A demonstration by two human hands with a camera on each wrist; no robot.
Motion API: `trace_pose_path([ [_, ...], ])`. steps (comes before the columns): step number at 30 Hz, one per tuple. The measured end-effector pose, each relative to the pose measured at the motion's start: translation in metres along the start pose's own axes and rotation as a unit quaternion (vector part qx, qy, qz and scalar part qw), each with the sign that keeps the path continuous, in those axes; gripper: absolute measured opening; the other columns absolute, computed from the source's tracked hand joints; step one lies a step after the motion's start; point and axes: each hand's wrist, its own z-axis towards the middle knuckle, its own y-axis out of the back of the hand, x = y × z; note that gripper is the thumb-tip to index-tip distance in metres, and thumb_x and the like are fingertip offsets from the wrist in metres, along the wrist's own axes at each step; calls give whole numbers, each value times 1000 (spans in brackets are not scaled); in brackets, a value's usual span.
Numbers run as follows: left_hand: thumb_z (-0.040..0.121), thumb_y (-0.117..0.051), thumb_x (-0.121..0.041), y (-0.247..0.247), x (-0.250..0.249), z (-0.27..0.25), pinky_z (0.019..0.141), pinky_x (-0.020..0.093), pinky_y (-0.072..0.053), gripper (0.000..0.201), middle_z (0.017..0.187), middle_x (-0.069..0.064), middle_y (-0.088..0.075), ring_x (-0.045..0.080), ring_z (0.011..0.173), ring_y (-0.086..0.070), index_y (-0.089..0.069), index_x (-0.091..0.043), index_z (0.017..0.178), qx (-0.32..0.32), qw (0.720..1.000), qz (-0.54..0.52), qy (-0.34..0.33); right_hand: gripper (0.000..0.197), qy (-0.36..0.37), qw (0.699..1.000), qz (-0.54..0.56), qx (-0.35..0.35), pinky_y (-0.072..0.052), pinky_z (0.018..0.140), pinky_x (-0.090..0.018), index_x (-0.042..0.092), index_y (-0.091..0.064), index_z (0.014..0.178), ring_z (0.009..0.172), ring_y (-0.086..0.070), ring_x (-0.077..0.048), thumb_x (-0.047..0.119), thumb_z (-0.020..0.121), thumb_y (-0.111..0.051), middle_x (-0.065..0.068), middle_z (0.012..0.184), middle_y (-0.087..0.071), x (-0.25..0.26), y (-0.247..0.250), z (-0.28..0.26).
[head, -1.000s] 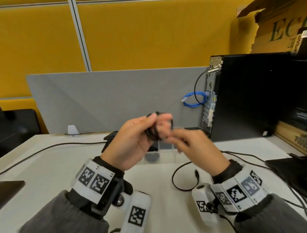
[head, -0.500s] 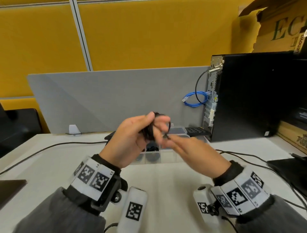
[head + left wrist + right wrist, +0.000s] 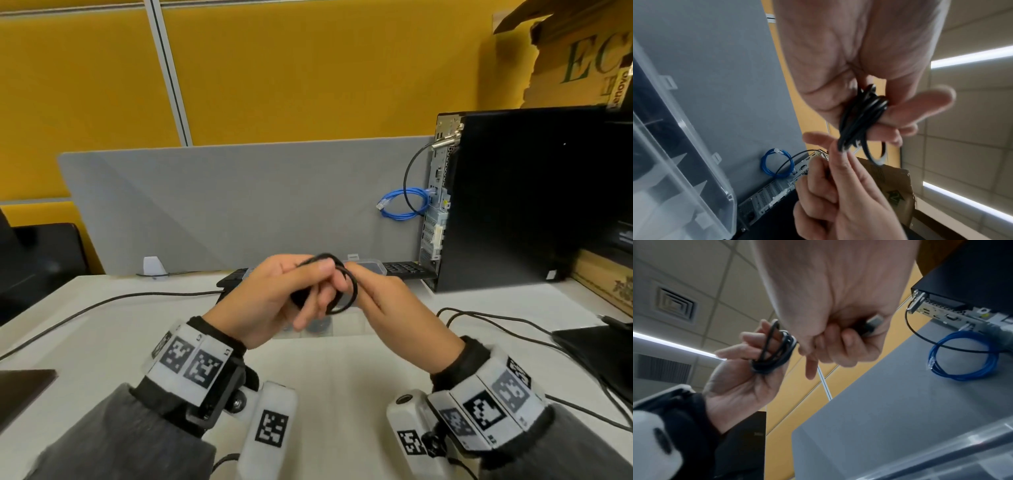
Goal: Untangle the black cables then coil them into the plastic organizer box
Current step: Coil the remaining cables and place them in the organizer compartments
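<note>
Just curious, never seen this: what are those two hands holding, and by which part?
Left hand holds the black cable coil, looped around its fingers; right hand grips the cable's plug end.

Office workstation, indicated by the following. White table (image 3: 102, 342) is backed by a grey partition screen (image 3: 239, 205) at 12 o'clock, with yellow wall panels (image 3: 308, 68) seen above it. A black desktop PC tower (image 3: 520, 198) is stood at 2 o'clock, rear ports exposed, a coiled blue network cable (image 3: 404, 205) plugged in beside it. Suspended ceiling tiles (image 3: 725, 280), an air vent (image 3: 675, 303) and strip lighting (image 3: 970, 58) are shown in the wrist views.
</note>
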Motion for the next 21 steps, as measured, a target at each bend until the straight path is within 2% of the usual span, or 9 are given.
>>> trace_pose_path([
  [2,86,-54,-18,-2,1,2,54,14,-45,24,44,-1,-49,7,42,-49,-64,-11,66,-51,997,-40,-36,36,-13,999,31,41,-48,76,-41,18,-50,112,76,-56,-17,42,97,-26,0,84,-62,4,-2,-2],
  [5,85,-56,-24,-6,7,7,60,15,-47,20,45,-3,-46,8,50,-47,-56,-12,69,-114,982,-138,-61,24,-74,975,205,47,-35,52,-18,43,-51,87,52,-38,-3,35,100,-33,15,58,-43,14,-3,0],
  [7,80,-51,-28,-10,13,10,63,15,-48,19,48,-4,-44,8,54,-43,-51,-12,71,-146,966,-205,-63,36,-128,936,325,40,-22,44,-17,30,-49,65,45,-24,-4,40,98,-37,13,51,-30,18,-3,3],
  [8,80,-50,-29,-13,15,10,64,16,-48,19,50,-3,-44,8,55,-43,-50,-12,71,-158,960,-225,-60,41,-141,916,373,34,-17,44,-19,18,-44,65,46,-19,-7,44,96,-39,11,53,-26,19,-4,4],
  [10,85,-49,-27,-17,20,12,67,17,-49,22,54,-1,-44,10,59,-47,-51,-12,69,-171,959,-218,-58,39,-150,898,413,15,-12,46,-22,13,-44,71,48,-15,-9,44,94,-40,8,56,-22,17,-6,3],
  [14,94,-45,-21,-15,28,10,75,24,-48,28,63,4,-53,14,69,-54,-55,-7,73,-164,977,-132,-23,23,-175,896,408,-24,-15,39,-17,14,-51,76,41,-19,-5,24,97,-45,11,49,-26,10,-9,3],
  [16,92,-53,-26,-11,33,8,77,30,-50,22,74,5,-65,17,76,-62,-60,-8,83,-171,985,-19,-7,24,-156,920,358,-31,-20,37,-14,17,-52,74,38,-24,-3,19,97,-45,12,45,-31,7,-6,4],
  [19,93,-51,-30,-6,36,3,58,17,-40,18,59,-12,-53,4,57,-49,-52,-13,86,-206,961,178,-50,20,-89,977,192,19,-30,44,-9,14,-55,81,42,-40,2,21,97,-45,18,45,-45,6,-1,4],
  [21,96,-43,-28,-3,36,1,54,15,-33,21,56,-12,-43,2,53,-39,-47,-15,79,-208,939,260,-85,22,-75,985,141,63,-32,50,-9,11,-56,88,48,-41,3,25,98,-42,21,49,-46,4,3,4],
])
